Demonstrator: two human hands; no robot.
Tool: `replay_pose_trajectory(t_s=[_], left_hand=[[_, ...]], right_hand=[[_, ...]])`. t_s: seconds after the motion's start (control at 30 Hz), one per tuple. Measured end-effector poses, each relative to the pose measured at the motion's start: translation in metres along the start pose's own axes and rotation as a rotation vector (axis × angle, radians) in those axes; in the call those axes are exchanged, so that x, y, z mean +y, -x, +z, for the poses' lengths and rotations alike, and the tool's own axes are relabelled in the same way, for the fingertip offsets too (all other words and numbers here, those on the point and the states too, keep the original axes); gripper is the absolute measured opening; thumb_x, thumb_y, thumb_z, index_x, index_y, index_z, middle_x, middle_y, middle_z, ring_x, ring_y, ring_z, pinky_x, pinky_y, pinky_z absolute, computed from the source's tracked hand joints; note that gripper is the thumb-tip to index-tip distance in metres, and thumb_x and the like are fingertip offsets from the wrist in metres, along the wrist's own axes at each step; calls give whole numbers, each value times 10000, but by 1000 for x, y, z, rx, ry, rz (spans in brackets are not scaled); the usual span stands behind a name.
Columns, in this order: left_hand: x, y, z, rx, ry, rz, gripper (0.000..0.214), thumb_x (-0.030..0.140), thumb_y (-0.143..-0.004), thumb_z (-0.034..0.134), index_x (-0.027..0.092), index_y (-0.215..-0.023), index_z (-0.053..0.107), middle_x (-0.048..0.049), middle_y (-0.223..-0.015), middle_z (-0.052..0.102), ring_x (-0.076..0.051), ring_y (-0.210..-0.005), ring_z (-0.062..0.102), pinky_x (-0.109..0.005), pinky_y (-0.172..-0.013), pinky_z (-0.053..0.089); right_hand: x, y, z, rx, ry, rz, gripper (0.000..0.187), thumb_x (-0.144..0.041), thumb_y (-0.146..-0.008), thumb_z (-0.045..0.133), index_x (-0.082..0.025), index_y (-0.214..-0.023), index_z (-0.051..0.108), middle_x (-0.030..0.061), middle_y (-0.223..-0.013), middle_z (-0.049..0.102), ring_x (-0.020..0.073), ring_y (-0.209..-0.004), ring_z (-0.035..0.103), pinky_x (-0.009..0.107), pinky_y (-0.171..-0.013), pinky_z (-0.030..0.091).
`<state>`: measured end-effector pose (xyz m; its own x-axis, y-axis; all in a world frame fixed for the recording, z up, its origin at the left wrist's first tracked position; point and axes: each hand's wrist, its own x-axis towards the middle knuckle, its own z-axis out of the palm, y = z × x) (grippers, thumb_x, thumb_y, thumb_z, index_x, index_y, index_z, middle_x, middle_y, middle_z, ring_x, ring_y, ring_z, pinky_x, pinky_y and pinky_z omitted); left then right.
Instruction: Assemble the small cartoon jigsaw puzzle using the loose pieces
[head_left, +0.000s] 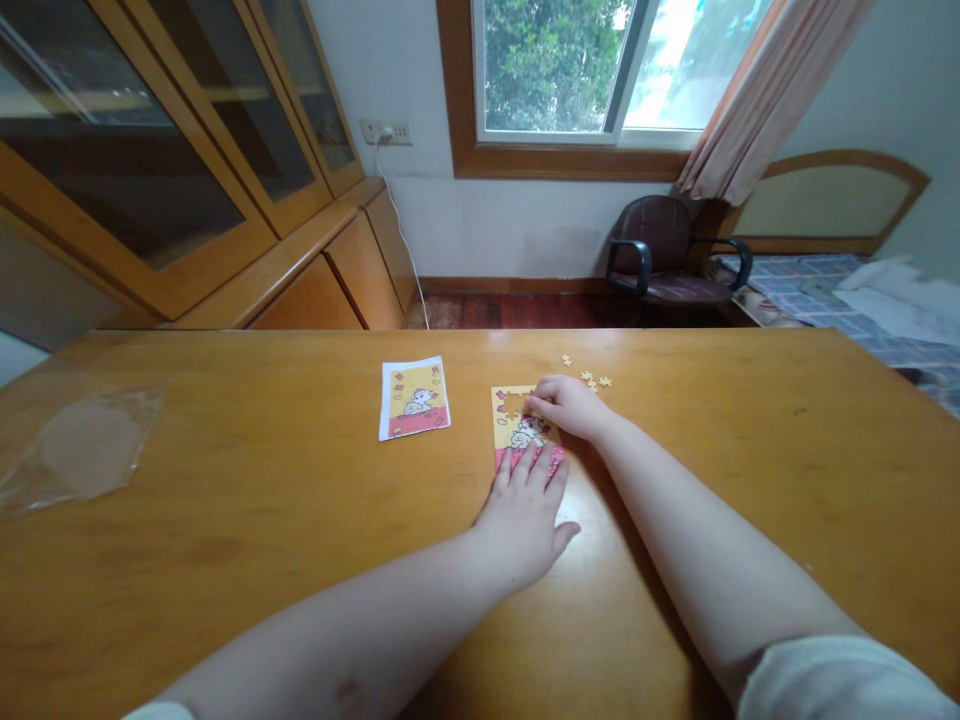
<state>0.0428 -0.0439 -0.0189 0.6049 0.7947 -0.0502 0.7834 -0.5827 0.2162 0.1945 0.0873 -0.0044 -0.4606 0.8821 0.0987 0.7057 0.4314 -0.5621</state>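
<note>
A partly filled jigsaw puzzle lies on the wooden table, yellow above and pink below with a white cartoon animal. Bare gaps show in its upper part. My left hand rests flat with fingers spread over the puzzle's lower pink edge. At the upper right of the puzzle, my right hand has its fingers pinched together beside the gaps; whatever is between the fingertips is hidden. Several loose puzzle pieces lie just beyond my right hand, pale side up. Left of the puzzle is a reference picture card with the same design.
A clear plastic bag lies on the left of the wooden table. Past the table's far edge stand a brown office chair and a bed. A glass-door cabinet runs along the left wall.
</note>
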Motion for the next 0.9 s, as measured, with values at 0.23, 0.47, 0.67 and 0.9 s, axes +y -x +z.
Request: replay_pose_trajectory(t_s=[0.23,0.47,0.67,0.9], left_hand=[[0,0,2,20,11,0,725,592,-891,291,158,-1470,248,-132,-1533,241,-338,-1406,168,-567,-1128,122],[0,0,0,9,7,-2,723,588,-891,297,157,-1469,248,-132,-1535,237,-339,-1407,164,-564,-1131,116],[1,0,-1,-8,3,-4,722,583,-889,313,162,-1471,241,-134,-1535,236,-336,-1410,158,-562,-1132,116],[0,0,2,12,14,-2,725,595,-889,293,155,-1464,260,-139,-1534,237,-338,-1411,156,-565,-1129,118]], right_hand=[[4,0,1,3,-18,33,323,-340,-883,503,-163,-731,727,37,-735,620,128,-714,564,231,-709,413],[2,1,0,-21,-30,-8,313,-356,-882,511,-180,-764,741,37,-747,627,132,-730,569,228,-710,411],[-2,1,-1,-62,4,-54,309,-357,-886,511,-192,-779,749,39,-747,627,136,-742,569,230,-716,408],[-6,0,-3,-96,21,-57,286,-351,-882,521,-194,-819,752,37,-758,630,136,-752,567,229,-721,408]])
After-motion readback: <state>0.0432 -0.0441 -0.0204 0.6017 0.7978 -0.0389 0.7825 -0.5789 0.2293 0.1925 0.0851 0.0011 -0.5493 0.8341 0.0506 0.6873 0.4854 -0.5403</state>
